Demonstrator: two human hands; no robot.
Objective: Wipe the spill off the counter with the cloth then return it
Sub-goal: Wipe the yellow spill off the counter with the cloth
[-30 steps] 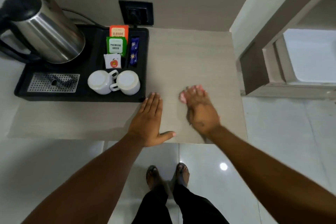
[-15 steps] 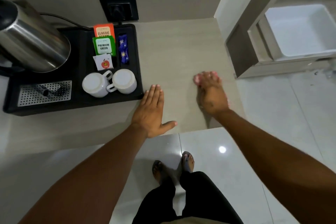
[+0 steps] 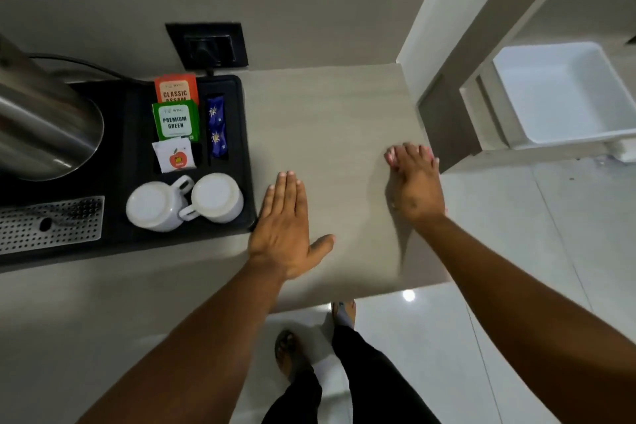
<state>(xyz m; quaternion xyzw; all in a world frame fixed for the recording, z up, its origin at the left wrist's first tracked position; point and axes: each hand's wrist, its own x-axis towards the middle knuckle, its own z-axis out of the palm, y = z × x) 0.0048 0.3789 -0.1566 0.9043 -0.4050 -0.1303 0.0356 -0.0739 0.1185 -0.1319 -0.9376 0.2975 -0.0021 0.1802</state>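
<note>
The left hand (image 3: 285,227) lies flat and spread on the counter (image 3: 330,113), palm down, fingers together and thumb out, grasping nothing; it looks like it is only bracing the body. Just to its left, almost touching the little-finger side, sits the corner of the black tray (image 3: 246,148) with two upturned white cups (image 3: 186,203), tea sachets (image 3: 175,117) and a steel kettle (image 3: 44,127) further left again. The right hand (image 3: 414,182) is well apart to the right, pressed down near the counter's right edge with a bit of pink cloth (image 3: 392,157) peeking out past the fingertips; most of the cloth is hidden under the palm, so I judge the hand is pushing it rather than gripping it, though I cannot tell how firmly. I see no wet patch on the surface from here, so the spill is either under the cloth or too faint to make out. What worries me is how close that right hand is to the edge: one more stroke outward could sweep the cloth, and any liquid with it, off onto the shiny floor tiles (image 3: 516,251) where the feet stand. A wide stroke back leftward could run under the bracing hand or nudge the tray and rattle the cups.
</note>
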